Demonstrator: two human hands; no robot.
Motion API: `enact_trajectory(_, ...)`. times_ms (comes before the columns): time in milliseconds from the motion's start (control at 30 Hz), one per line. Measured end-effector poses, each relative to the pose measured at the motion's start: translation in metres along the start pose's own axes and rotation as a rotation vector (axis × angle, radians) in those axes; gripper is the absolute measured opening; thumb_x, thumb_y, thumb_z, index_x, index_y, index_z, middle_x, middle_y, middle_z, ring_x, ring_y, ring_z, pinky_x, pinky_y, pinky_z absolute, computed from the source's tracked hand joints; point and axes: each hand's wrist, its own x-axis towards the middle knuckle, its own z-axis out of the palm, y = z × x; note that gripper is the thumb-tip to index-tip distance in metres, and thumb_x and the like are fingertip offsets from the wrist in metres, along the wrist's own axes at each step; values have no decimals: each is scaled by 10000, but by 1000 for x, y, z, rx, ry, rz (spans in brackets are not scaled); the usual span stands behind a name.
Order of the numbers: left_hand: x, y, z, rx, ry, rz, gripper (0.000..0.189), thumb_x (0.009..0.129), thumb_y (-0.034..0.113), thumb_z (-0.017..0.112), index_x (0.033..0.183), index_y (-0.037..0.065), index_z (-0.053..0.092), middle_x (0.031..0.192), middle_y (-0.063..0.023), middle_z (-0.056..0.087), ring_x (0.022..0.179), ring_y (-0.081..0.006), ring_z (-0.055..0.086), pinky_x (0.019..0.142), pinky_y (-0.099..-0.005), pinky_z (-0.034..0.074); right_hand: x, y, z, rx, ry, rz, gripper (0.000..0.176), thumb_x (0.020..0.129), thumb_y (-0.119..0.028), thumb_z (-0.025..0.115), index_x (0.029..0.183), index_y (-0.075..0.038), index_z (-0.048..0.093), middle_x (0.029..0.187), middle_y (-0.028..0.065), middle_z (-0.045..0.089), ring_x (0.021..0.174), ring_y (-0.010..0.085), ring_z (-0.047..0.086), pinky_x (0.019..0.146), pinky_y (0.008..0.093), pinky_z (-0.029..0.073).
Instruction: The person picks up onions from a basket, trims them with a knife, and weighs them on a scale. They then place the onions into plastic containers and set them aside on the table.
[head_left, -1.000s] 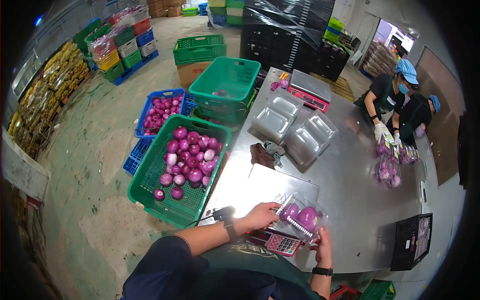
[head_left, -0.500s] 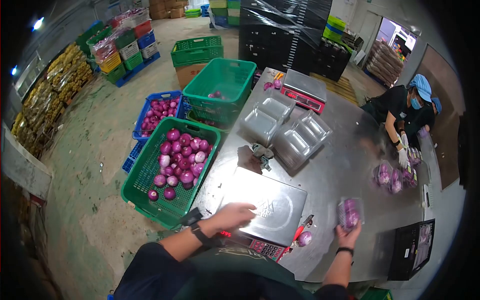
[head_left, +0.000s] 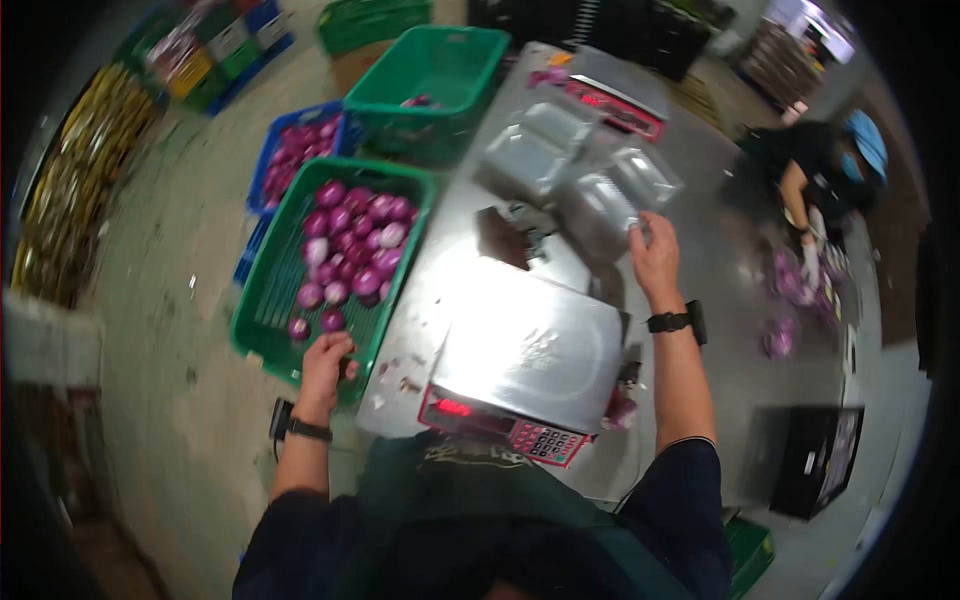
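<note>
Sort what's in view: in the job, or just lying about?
In the job, likely: onions, green crate by left hand, clear trays by right hand, near scale.

Apparently just lying about: grey rag, black crate, tabletop scraps.

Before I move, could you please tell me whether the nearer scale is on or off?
On: the nearer scale shows lit red digits on its front display.
</note>
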Motion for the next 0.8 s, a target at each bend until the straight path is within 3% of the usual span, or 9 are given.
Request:
enact_trajectory(100, 13, -20, -51, -38, 88, -22, 204, 959, 135, 666, 1117, 14, 622, 913, -60, 663, 628, -136, 631, 504, -257, 489, 17, -15, 51, -112, -185, -157, 384, 1038, -279, 543, 1298, -14, 641, 1178, 254, 682, 1110, 440, 646, 957, 473, 512)
enact_trajectory(267, 46, -40, -116, -171, 169, -129, 160, 967, 145, 651, 1082, 52, 591, 894, -47, 658, 592, -134, 622, 491, -268, 490, 40, -20, 87, -431, -414, -32, 364, 1038, -334, 547, 1043, 9, 668, 912, 283, 694, 924, 504, 651, 813, 561, 511)
enact_trajectory(367, 71, -42, -140, -182, 185, -178, 137, 966, 155, 654, 1047, 69, 586, 879, -37, 657, 582, -127, 617, 492, -263, 493, 42, -10, 86, -391, -319, -35, 375, 996, -351, 635, 948, 19, 664, 862, 257, 696, 841, 465, 661, 772, 501, 525)
enact_trajectory(433, 100, -52, -156, -192, 200, -212, 133, 952, 156, 658, 1033, 77, 588, 863, -28, 649, 585, -121, 614, 476, -259, 488, 46, -10, 81, -137, -321, 260, 396, 921, -354, 753, 854, 17, 630, 786, 200, 684, 722, 338, 648, 723, 418, 524)
enact_trajectory(533, 150, -65, -171, -103, 232, -243, 114, 920, 143, 660, 991, 93, 585, 820, -10, 605, 564, -109, 563, 451, -266, 486, 54, -3, 81, -130, -229, 321, 404, 866, -307, 826, 789, 4, 578, 704, 124, 611, 660, 209, 550, 666, 355, 488)
enact_trajectory(633, 197, -78, -179, -7, 222, -287, 126, 906, 129, 675, 957, 95, 566, 788, -1, 560, 557, -103, 528, 450, -263, 478, 28, -70, 63, -416, -44, 31, 435, 845, -276, 844, 742, -17, 509, 666, 97, 539, 641, 180, 492, 630, 353, 457)
enact_trajectory(700, 235, -100, -185, 104, 255, -320, 158, 876, 115, 698, 910, 89, 546, 767, -9, 529, 584, -139, 535, 461, -319, 484, -14, -116, 46, -278, -174, 93, 422, 845, -196, 836, 738, -26, 464, 667, 35, 437, 658, 144, 405, 593, 336, 390)
enact_trajectory(767, 276, -135, -192, 185, 214, -278, 205, 855, 135, 721, 897, 71, 531, 763, -13, 513, 640, -170, 552, 552, -375, 520, -77, -139, 32, -363, -345, 82, 428, 825, -170, 837, 729, -43, 439, 667, 22, 389, 653, 146, 373, 584, 324, 370)
enact_trajectory(800, 325, -215, -225, 600, 76, -4, 278, 827, 170, 758, 1023, 46, 604, 814, -72, 618, 806, -267, 660, 761, -441, 561, -111, -149, 26, -371, -420, 117, 415, 801, -190, 854, 729, -52, 469, 665, 97, 495, 607, 217, 455, 579, 363, 430)
